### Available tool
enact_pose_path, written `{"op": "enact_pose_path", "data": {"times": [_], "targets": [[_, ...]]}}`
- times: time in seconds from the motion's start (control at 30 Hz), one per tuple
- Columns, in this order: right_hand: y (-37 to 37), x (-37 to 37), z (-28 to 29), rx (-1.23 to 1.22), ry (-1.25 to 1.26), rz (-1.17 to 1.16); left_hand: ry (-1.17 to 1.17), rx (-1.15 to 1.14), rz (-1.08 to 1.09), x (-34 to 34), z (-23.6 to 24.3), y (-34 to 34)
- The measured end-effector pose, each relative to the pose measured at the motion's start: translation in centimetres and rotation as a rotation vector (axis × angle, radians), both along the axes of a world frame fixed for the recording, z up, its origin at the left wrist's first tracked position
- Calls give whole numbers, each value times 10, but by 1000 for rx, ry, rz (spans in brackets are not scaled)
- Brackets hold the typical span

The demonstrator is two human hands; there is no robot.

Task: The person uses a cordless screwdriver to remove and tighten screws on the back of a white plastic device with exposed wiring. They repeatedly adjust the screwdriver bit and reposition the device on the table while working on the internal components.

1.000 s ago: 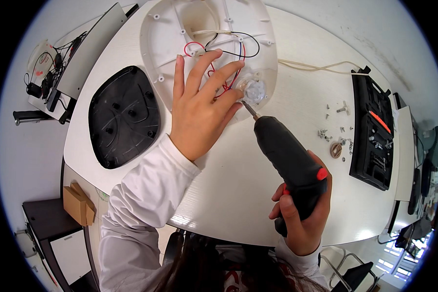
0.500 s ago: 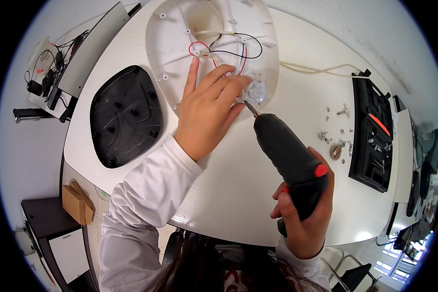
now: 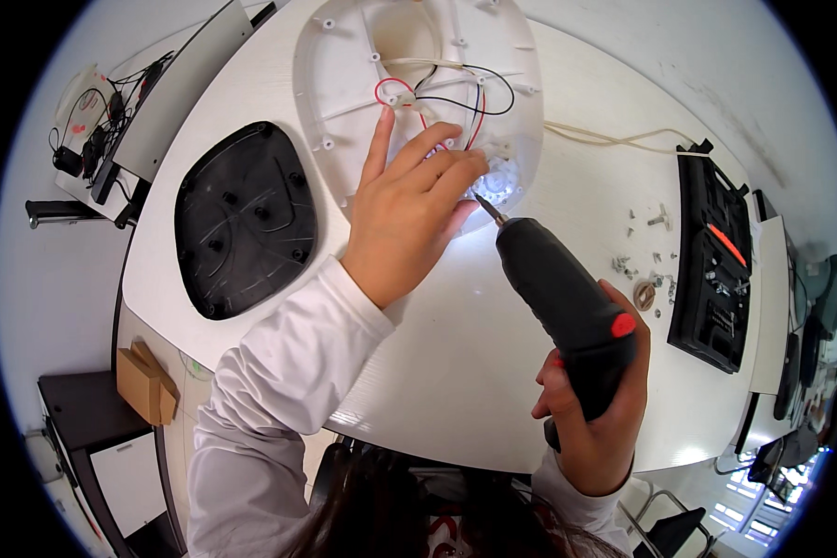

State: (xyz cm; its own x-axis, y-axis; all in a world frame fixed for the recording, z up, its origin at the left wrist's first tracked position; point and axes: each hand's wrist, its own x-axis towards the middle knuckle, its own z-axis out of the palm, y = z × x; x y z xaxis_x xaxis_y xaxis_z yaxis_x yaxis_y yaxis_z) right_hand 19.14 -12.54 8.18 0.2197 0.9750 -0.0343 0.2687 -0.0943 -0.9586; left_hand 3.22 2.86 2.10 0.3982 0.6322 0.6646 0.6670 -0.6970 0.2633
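Observation:
My right hand (image 3: pixel 595 418) is wrapped round a black cordless screwdriver (image 3: pixel 563 288) with red accents. Its bit points away and to the left, the tip at the near right edge of a white plastic housing (image 3: pixel 344 98). Bright light falls on a whitish gear-like part (image 3: pixel 500 179) beside the tip. Whether the bit sits in a screw is too small to tell. Over the housing's near part lies my left hand (image 3: pixel 405 219), fingers spread and thumb close to the bit; what is under the fingertips is hidden. Red and black wires (image 3: pixel 470 105) loop inside the housing.
Left of the housing a black plastic cover (image 3: pixel 246 223) lies on the white table (image 3: pixel 456 372). To the right are several loose screws (image 3: pixel 625 265), a small brown ring (image 3: pixel 644 295) and an open black tool case (image 3: pixel 711 260). A pale cord (image 3: pixel 614 138) runs toward the case.
The housing has shifted slightly right, and both hands and the screwdriver have moved right with it. Light near the bit has become brighter.

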Motion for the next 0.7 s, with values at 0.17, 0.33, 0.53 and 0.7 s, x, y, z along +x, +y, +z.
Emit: {"op": "enact_pose_path", "data": {"times": [0.17,0.33,0.53,0.7], "targets": [[-1,1,-2,12,-9,10,14,11,2,0,-1,0],[-1,1,-2,3,19,-2,6,-9,-18,-1,-2,0],[0,3,-6,-5,42,7,-32,-47,-28,-3,-2,1],[-2,5,4,-60,171,-32,-34,-45,-23,-3,-2,0]]}}
